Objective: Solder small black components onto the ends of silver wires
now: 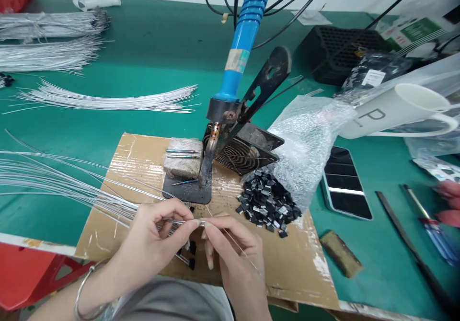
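My left hand [158, 242] pinches the end of a thin wire between thumb and forefinger, over the cardboard [283, 273]. Fingertip to fingertip with it, my right hand [235, 249] is closed in a pinch, and a thin silvery strand runs across its palm side. What lies between the fingertips is too small to name. White wires [72, 182] stretch left from beneath my left hand. Black-tipped wire ends [190, 262] show below the hands. Just beyond them stands a soldering iron [212, 148] with a blue handle, its tip near a pale block [183, 158].
Small black pieces [269, 203] are heaped right of the iron. Farther right are bubble wrap [305, 139], a phone [347, 182], a white mug [398, 110], a brown block [341, 253] and a dark metal strip [406, 239]. Wire bundles [108, 96] lie at the back left.
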